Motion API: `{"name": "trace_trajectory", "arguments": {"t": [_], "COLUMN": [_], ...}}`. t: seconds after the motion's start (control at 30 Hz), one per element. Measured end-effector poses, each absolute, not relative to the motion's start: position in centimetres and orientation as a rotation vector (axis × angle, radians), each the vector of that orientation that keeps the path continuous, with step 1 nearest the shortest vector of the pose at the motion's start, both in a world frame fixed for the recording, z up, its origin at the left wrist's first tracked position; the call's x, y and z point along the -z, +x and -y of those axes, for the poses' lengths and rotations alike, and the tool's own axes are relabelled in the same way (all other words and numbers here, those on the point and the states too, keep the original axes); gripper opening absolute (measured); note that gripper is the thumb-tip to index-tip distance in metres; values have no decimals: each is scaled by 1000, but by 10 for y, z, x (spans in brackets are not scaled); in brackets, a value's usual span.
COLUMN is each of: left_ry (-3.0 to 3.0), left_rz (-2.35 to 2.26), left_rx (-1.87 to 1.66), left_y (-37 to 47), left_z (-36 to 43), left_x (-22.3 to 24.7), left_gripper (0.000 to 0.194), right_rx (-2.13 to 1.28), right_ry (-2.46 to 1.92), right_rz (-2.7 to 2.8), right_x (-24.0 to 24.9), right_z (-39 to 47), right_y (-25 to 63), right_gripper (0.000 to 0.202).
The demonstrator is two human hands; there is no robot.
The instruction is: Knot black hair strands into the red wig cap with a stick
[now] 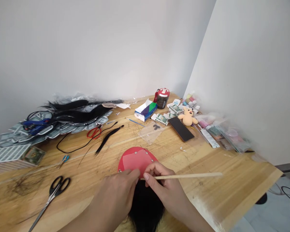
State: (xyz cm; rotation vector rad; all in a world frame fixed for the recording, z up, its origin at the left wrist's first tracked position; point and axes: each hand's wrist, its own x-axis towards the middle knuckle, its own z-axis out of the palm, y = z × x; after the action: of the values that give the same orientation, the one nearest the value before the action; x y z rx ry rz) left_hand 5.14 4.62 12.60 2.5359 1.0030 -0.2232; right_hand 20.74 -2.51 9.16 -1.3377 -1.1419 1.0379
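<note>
A round red form [132,158], with several silver pins along its edge, lies in front of me. Black hair [146,206] hangs from its near side towards me. Between thumb and fingers of my right hand [168,185] is a thin wooden stick [190,176], pointing out to the right, its left end close to the form. My left hand [116,190] rests at the form's near edge with fingers bent and pressed together. Whatever those fingers pinch is hidden behind the knuckles.
Black-handled scissors [56,193] and small blue scissors [64,160] lie left. Behind them are red-handled scissors [94,132], a hair strand [107,138] and hair bundles [87,114]. A phone [181,129], plush toy [188,116], tissue pack [146,110] and lidded cup [162,99] stand back right.
</note>
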Motion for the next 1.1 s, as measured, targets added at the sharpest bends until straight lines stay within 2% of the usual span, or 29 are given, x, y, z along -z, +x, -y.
{"name": "trace_trajectory", "arguments": {"t": [0.47, 0.7, 0.87, 1.1], "left_ry": [2782, 2912, 2956, 2672], "left_rz": [-886, -679, -479, -282], "left_rx": [201, -136, -514, -747], "left_y": [47, 28, 10, 7], "left_z": [-42, -44, -49, -52], "left_x": [-123, -105, -90, -70], "left_gripper": [39, 37, 41, 36], "right_rx": [-1082, -1093, -1102, -1101], "right_ry": [-1327, -1349, -1369, -1374], "right_rz": [1079, 1044, 1029, 1033], "right_x": [-88, -90, -87, -85], "right_z": [25, 24, 23, 20], "right_y": [209, 209, 209, 210], "right_gripper": [18, 23, 28, 29]}}
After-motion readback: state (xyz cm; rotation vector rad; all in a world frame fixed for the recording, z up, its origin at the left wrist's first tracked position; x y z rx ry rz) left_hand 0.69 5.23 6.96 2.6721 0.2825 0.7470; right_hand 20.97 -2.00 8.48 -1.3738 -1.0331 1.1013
